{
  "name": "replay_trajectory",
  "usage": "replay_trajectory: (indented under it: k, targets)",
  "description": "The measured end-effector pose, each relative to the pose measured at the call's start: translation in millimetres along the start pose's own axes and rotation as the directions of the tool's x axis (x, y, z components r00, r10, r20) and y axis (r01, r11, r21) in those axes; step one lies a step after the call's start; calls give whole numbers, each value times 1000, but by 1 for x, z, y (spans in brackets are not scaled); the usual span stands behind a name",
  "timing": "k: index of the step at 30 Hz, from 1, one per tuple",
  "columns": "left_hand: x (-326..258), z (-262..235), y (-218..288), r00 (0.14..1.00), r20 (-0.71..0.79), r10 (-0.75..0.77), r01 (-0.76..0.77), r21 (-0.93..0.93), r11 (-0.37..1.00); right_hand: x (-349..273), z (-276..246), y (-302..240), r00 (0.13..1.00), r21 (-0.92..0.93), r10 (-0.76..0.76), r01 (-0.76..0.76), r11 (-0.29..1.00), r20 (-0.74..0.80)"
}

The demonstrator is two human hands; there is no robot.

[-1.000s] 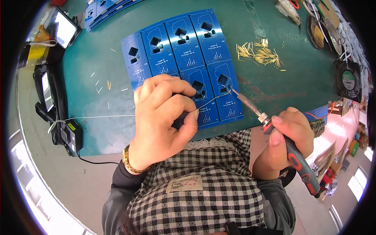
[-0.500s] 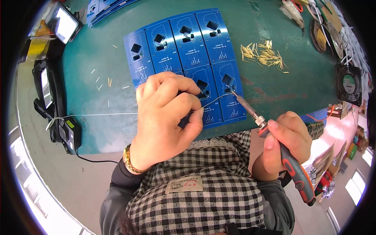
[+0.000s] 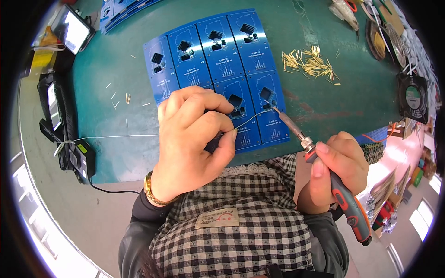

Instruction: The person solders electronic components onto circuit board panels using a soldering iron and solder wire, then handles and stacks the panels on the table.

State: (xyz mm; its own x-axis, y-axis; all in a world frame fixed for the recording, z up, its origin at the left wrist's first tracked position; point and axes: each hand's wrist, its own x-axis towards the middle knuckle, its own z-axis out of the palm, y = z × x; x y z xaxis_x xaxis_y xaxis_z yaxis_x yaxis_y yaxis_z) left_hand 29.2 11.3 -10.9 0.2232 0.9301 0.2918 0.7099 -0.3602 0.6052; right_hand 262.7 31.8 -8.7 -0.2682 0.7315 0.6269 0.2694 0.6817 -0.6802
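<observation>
A blue circuit board panel (image 3: 211,67), divided into several like boards with dark square parts, lies on the green bench. Over its near left part, my left hand (image 3: 192,132) pinches a thin solder wire (image 3: 250,118) between thumb and forefinger. The wire's end reaches the nearest right board, and its other length runs left across the bench. My right hand (image 3: 340,167) grips a soldering iron (image 3: 348,201) with a grey and red handle. Its tip meets that same board beside the wire's end; whether the two touch is too small to tell. My left hand hides the panel's near left boards.
Right of the panel lies a heap of brass pins (image 3: 310,64); a few more pins (image 3: 128,98) are scattered at left. A phone (image 3: 72,30) stands far left, above a black device (image 3: 83,157). A small fan (image 3: 412,98) and tools (image 3: 378,39) line the right edge.
The panel and my left hand with the solder wire appear shifted slightly left in the picture. The soldering iron's tip stays at the same board, and both grips are unchanged.
</observation>
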Motion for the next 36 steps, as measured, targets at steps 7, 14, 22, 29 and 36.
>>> replay_trajectory:
  k: [7, 14, 22, 29, 36]
  targets:
    - [-1, 1, 0, 1000, 3, -4, 4, 5, 1000, -4, -7, 6, 998, -14, 32, -32, 999, -59]
    - [-1, 0, -3, 1000, -28, 7, -7, -5, 1000, -5, -9, 6, 994, 7, 69, -69, 998, -80]
    - [-7, -1, 1, 981, -172, -95, 67, -163, 984, 2, -44, 40, 846, -33, 12, -34, 999, -533]
    - [-26, -43, -19, 847, -529, 47, -34, 35, 999, 34, -123, 92, 631, 8, 19, -20, 1000, -776]
    - [17, -111, -54, 674, -698, -243, -86, -400, 912, 83, -150, 113, 591, -189, -9, -243, 951, -807]
